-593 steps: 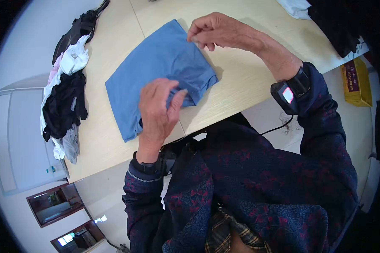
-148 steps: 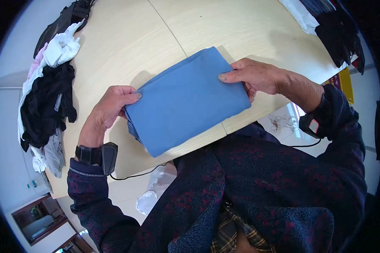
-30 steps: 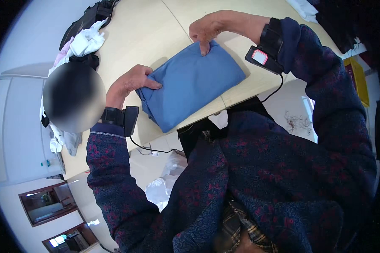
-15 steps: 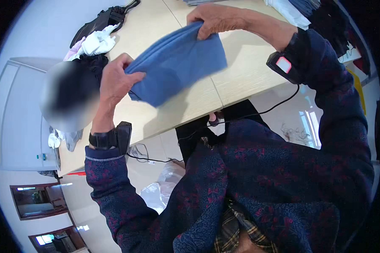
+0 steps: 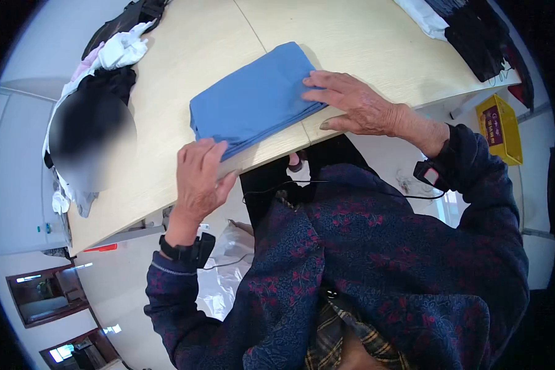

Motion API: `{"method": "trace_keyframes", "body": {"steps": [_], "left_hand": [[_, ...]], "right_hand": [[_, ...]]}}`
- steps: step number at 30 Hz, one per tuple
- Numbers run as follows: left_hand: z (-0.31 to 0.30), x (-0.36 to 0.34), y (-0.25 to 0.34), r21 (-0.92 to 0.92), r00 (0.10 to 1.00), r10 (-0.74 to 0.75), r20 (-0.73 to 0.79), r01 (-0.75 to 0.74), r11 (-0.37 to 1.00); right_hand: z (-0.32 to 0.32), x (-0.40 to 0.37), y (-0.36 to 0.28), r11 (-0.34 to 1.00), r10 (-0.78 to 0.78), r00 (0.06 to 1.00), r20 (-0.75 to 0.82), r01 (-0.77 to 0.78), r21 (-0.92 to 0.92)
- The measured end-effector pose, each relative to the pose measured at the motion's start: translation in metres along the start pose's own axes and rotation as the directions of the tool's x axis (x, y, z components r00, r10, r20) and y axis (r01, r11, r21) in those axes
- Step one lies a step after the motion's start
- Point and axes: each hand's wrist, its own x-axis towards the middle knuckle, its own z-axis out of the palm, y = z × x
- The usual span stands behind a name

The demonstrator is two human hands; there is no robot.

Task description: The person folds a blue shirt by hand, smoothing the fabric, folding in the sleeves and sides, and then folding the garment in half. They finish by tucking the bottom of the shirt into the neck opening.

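A folded blue garment (image 5: 253,95) lies flat on the pale wooden table near its front edge; its exact kind cannot be made out. At the garment's near left corner, my left hand (image 5: 200,179) rests its fingertips, with the thumb held apart below the table edge. My right hand (image 5: 357,105) lies over the right end of the cloth, fingers stretched out and thumb spread. Neither hand grips the fabric. Layered folds show along the side closest to me.
The table (image 5: 345,37) carries white garments (image 5: 123,46) and a black bag (image 5: 126,24) at the left. Dark clothes (image 5: 475,37) lie at the far right. A person's blurred head (image 5: 92,135) is at the left edge. A yellow crate (image 5: 502,132) stands below, right.
The blue garment has come down from being held raised between both hands to lying flat on the table. Both hands have moved toward me and released their grip.
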Motion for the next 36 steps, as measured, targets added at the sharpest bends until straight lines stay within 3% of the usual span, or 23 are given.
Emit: {"method": "trace_keyframes", "body": {"steps": [4, 5, 9, 12, 15, 18, 22, 24, 28, 29, 32, 36], "left_hand": [[-0.011, 0.023, -0.013, -0.085, 0.999, -0.042, 0.015, 0.043, 0.995], [-0.008, 0.031, -0.016, -0.135, 0.995, -0.087, 0.055, 0.094, 0.986], [0.018, 0.085, -0.020, -0.095, 0.984, 0.055, 0.168, -0.039, 0.995], [0.043, 0.109, -0.022, -0.052, 0.966, 0.133, 0.224, -0.124, 0.991], [0.062, 0.115, -0.024, 0.000, 0.952, 0.107, 0.287, -0.111, 0.994], [0.071, 0.111, -0.024, -0.017, 0.941, 0.079, 0.328, -0.078, 0.997], [0.071, 0.112, -0.024, -0.022, 0.931, 0.057, 0.359, -0.052, 0.998], [0.067, 0.111, -0.023, -0.059, 0.917, 0.065, 0.393, -0.046, 0.997], [0.048, 0.134, -0.035, -0.178, 0.891, 0.085, 0.446, -0.005, 0.984], [0.048, 0.142, -0.037, -0.216, 0.883, 0.092, 0.460, 0.011, 0.976], [0.065, 0.166, -0.033, -0.173, 0.901, 0.064, 0.429, 0.012, 0.985], [0.100, 0.183, -0.002, -0.072, 0.917, -0.001, 0.398, 0.032, 0.997]], "right_hand": [[-0.006, 0.009, 0.023, 0.982, 0.086, 0.978, -0.189, -0.052, 0.179], [-0.012, 0.016, 0.024, 0.942, 0.198, 0.960, -0.199, -0.131, 0.308], [-0.013, 0.044, 0.042, 0.680, 0.460, 0.887, -0.027, -0.332, 0.654], [0.011, 0.058, 0.062, 0.715, 0.443, 0.897, 0.006, -0.358, 0.600], [0.027, 0.068, 0.076, 0.923, 0.317, 0.924, -0.213, -0.248, 0.296], [0.038, 0.060, 0.080, 0.991, -0.053, 0.983, -0.176, 0.030, -0.131], [0.034, 0.053, 0.075, 0.996, 0.084, 0.981, -0.173, -0.083, 0.010], [0.029, 0.055, 0.081, 0.960, 0.207, 0.964, -0.168, -0.167, 0.225], [0.014, 0.063, 0.102, 0.711, 0.501, 0.847, -0.178, -0.286, 0.642], [0.011, 0.059, 0.114, 0.662, 0.501, 0.862, -0.080, -0.322, 0.676], [0.026, 0.054, 0.135, 0.515, 0.558, 0.829, -0.017, -0.330, 0.791], [0.034, 0.051, 0.149, 0.566, 0.502, 0.852, -0.151, -0.192, 0.802]]}}
